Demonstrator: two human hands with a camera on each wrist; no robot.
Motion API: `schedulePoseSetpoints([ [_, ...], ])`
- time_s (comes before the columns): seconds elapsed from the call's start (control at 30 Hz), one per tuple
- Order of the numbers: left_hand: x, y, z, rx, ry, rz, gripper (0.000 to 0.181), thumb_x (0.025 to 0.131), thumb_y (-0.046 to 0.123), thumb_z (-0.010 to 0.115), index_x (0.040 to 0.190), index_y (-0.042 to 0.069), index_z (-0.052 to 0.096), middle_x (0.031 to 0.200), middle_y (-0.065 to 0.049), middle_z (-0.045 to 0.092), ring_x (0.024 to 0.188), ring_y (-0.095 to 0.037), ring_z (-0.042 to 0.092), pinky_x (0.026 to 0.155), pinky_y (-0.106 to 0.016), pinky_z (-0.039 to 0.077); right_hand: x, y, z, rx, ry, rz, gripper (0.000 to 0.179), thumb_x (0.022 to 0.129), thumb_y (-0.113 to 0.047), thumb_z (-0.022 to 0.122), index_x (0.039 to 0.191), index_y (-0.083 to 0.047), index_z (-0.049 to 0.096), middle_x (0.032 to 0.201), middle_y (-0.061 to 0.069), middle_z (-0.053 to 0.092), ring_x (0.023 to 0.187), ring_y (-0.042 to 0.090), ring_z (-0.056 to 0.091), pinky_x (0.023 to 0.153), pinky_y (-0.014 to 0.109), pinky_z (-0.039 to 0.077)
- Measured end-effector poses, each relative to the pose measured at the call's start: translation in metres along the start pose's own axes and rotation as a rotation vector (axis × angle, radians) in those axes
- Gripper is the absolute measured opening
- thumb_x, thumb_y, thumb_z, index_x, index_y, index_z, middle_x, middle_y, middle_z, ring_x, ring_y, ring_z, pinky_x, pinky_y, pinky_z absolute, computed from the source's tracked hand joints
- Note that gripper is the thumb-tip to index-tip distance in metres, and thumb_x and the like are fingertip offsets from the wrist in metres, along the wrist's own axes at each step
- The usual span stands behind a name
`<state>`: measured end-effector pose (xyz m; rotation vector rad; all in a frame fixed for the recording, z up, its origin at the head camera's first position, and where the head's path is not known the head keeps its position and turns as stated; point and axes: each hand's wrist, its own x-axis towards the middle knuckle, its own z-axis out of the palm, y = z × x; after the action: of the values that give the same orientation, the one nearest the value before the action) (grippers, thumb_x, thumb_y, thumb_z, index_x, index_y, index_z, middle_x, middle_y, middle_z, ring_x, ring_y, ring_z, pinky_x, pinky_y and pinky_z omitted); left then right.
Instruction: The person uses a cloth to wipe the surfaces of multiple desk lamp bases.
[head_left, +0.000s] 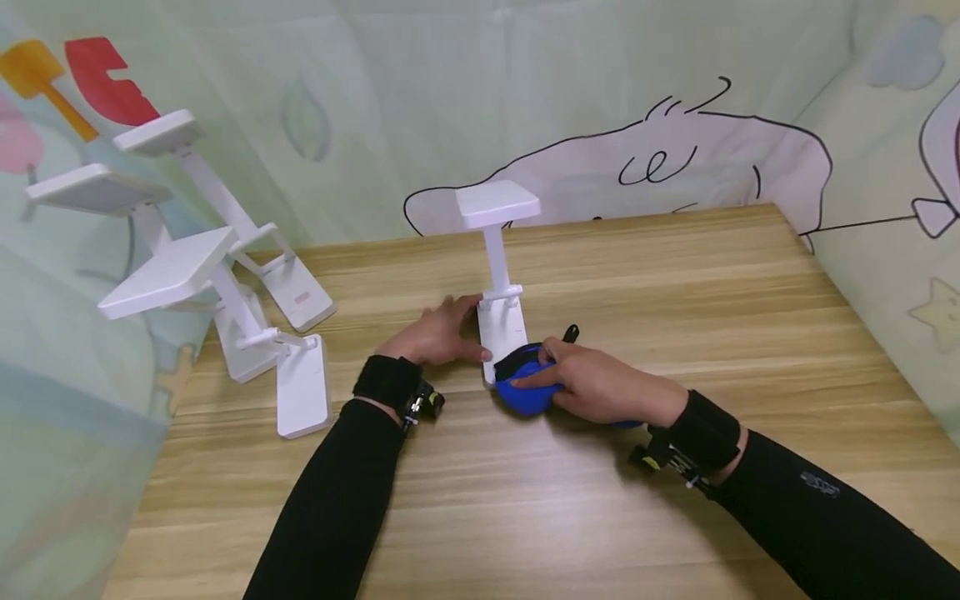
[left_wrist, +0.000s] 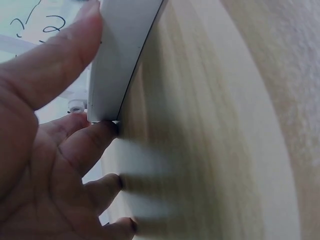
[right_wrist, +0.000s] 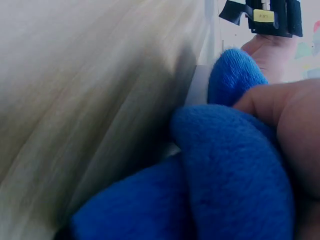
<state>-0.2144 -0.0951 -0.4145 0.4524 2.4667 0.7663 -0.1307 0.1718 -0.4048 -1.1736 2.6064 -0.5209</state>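
From my distance I see one white lamp (head_left: 497, 262) standing near the back edge of the wooden table (head_left: 675, 292), its panel raised above its flat base (head_left: 501, 327). The left hand (head_left: 446, 331) lies along the left side of this base, thumb toward the front and forefinger toward the rear corner; it touches and does not clasp. I believe it braces there so that such a light foot does not slide. The right hand (head_left: 600, 379) grasps a blue plush pad (head_left: 525, 400) and holds it against the front end of the base – a sensible side, I think, because the tilted stem leaves this end free. Three other lamps (head_left: 303, 387) stand together at the left, probably to leave room for the arms.

The head view hides the underside of both hands. The left wrist view gives me the thin side wall of the base and the lower fingers spread near the wood. The right wrist view shows the soft pile of the pad, in rounded lobes, whereas only the head view shows its black loop (head_left: 572, 333). How hard it presses – this I cannot tell.
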Motion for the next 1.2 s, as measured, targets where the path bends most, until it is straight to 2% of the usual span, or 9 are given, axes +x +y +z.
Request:
schedulePoseSetpoints([
  [0.2,0.001,-0.003,-0.001,0.016,-0.005,0.008,0.104,0.088,0.051,0.083,0.17,0.025,0.023,0.174,-0.026,0.012,0.156,-0.06,0.014,0.123,-0.071,0.023,-0.011,-0.003,-0.011,0.145,-0.123,-0.006,0.055,0.089,0.002,0.066,0.135,-0.027,0.074,0.104,0.001,0.055,0.088,0.012,0.05,0.073,0.025,0.043],
  [0.33,-0.007,-0.007,-0.004,-0.039,0.032,0.054,0.095,0.095,0.052,0.075,0.17,0.022,0.024,0.173,-0.017,0.027,0.159,-0.043,0.025,0.126,-0.06,0.028,-0.015,-0.006,-0.017,0.337,-0.16,0.042,0.053,0.096,-0.006,0.067,0.144,-0.029,0.068,0.112,-0.003,0.061,0.096,0.014,0.054,0.081,0.028,0.046],
  [0.47,-0.03,-0.001,-0.006,-0.167,0.171,0.123,0.052,0.104,0.039,0.066,0.149,0.013,0.059,0.15,-0.008,0.061,0.143,-0.028,0.053,0.116,-0.05,0.045,-0.017,-0.009,-0.014,0.563,-0.042,0.136,0.048,0.104,-0.016,0.066,0.151,-0.021,0.06,0.126,0.004,0.067,0.108,0.021,0.06,0.089,0.035,0.051],
  [0.6,-0.061,0.018,0.002,-0.354,0.281,0.181,0.026,0.108,0.031,0.062,0.125,0.014,0.072,0.127,-0.005,0.072,0.122,-0.027,0.064,0.103,-0.049,0.052,-0.012,-0.018,-0.006,0.74,0.144,0.238,0.044,0.108,-0.019,0.062,0.151,-0.011,0.058,0.131,0.013,0.068,0.112,0.026,0.066,0.092,0.04,0.056],
  [0.73,-0.081,0.038,0.022,-0.439,0.246,0.196,0.042,0.109,0.042,0.058,0.143,0.018,0.06,0.145,-0.006,0.062,0.135,-0.029,0.058,0.109,-0.054,0.05,0.001,-0.032,0.003,0.87,0.28,0.33,0.043,0.109,-0.019,0.058,0.15,-0.008,0.057,0.132,0.018,0.069,0.109,0.027,0.071,0.09,0.041,0.06],
  [0.87,-0.095,0.051,0.044,-0.405,0.189,0.171,0.078,0.102,0.054,0.065,0.166,0.026,0.03,0.17,-0.007,0.033,0.15,-0.032,0.042,0.114,-0.057,0.046,0.012,-0.048,0.011,1.003,0.385,0.42,0.046,0.111,-0.021,0.052,0.154,-0.006,0.049,0.137,0.022,0.065,0.114,0.03,0.07,0.093,0.042,0.059],
  [1.0,-0.103,0.061,0.061,-0.372,0.198,0.151,0.109,0.091,0.057,0.077,0.17,0.038,0.004,0.177,-0.004,0.009,0.157,-0.036,0.029,0.12,-0.061,0.037,0.019,-0.062,0.014,1.21,0.396,0.476,0.05,0.114,-0.03,0.045,0.159,-0.009,0.04,0.147,0.021,0.056,0.127,0.033,0.061,0.102,0.043,0.053],
  [1.13,-0.101,0.061,0.069,-0.334,0.34,0.15,0.099,0.094,0.039,0.081,0.17,0.038,0.017,0.174,-0.008,0.02,0.148,-0.042,0.043,0.114,-0.065,0.043,0.019,-0.07,0.013,1.465,0.278,0.374,0.059,0.116,-0.035,0.038,0.168,-0.013,0.022,0.163,0.016,0.041,0.147,0.032,0.043,0.119,0.051,0.039],
  [1.2,-0.1,0.056,0.067,-0.301,0.414,0.146,0.085,0.096,0.028,0.078,0.167,0.036,0.032,0.168,-0.01,0.034,0.14,-0.042,0.052,0.108,-0.064,0.049,0.017,-0.067,0.012,1.488,0.222,0.295,0.061,0.116,-0.033,0.038,0.169,-0.009,0.019,0.166,0.017,0.037,0.151,0.033,0.04,0.123,0.052,0.035],
])
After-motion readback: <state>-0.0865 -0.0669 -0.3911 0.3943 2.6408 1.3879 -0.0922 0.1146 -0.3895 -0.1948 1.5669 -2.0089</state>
